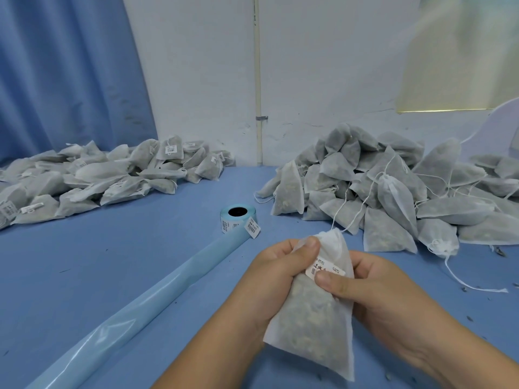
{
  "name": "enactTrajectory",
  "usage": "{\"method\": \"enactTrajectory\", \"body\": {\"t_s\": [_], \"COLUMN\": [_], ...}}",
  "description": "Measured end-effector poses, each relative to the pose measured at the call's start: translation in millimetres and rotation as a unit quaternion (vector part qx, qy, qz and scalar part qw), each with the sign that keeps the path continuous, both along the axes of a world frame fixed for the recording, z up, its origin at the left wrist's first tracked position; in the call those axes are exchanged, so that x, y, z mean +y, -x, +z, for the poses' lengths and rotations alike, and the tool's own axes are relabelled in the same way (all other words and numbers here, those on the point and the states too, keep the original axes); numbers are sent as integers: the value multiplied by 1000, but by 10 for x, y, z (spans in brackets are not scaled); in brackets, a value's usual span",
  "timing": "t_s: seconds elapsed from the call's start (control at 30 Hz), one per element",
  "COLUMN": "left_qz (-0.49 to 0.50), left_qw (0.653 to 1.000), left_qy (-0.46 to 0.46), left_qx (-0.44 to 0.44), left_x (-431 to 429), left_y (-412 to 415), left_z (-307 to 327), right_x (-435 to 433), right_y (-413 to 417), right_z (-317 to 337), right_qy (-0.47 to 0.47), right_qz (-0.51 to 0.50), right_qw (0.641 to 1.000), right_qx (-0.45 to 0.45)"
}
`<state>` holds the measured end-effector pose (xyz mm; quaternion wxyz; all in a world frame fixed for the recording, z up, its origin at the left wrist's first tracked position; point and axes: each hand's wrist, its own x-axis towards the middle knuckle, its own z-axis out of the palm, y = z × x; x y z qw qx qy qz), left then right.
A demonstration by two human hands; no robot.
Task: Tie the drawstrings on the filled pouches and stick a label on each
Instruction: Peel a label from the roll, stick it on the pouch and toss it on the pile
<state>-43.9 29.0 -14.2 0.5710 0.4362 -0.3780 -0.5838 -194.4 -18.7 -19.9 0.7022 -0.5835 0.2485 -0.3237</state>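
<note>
My left hand [269, 279] is curled round the upper part of the pouch [317, 327], thumb lying across it just under the gathered neck. My right hand [373, 290] pinches the same pouch from the other side, fingers behind, thumb pressing on the label [325, 269]. The pouch hangs between my hands above the table [140, 248], tilted, neck away from me.

The main risk, I think, is the label. The fabric is soft and lumpy over the filling, so if I only press its lower edge the far end may stay lifted and peel off later. It already sits at a slant, and my thumb covers part of the print. Rubbing hard could crease it.

I can't tell whether the neck is knotted or just pulled tight. If it is only pulled, squeezing here could push the filling up and open it.

A string [362, 203] runs up from near the neck towards the unlabelled pile [398, 189] on my right. If it is caught there, carrying this pouch away could drag others down.

The roll [237, 219] stands beyond my hands with one label [252, 228] half peeled, and its backing strip [134, 313] trails towards me on the left. A careless sweep to the labelled pile [92, 178] could snag that strip and topple the roll.
</note>
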Motion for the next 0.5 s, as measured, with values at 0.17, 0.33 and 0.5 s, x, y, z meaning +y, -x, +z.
{"method": "enactTrajectory", "body": {"t_s": [0.17, 0.33, 0.5], "left_qz": [-16, -89, -82], "left_qw": [990, 978, 995], "left_qy": [40, 29, 21], "left_qx": [-132, -189, -57], "left_x": [8, 13, -15], "left_y": [-60, -134, -202], "left_z": [-12, -24, -15], "right_x": [48, 68, 27], "right_y": [-8, -42, -45], "right_z": [4, -45, -69], "right_qy": [33, 45, 9], "right_qz": [-71, -130, -68], "right_qw": [996, 987, 997], "right_qx": [39, 85, 42]}}
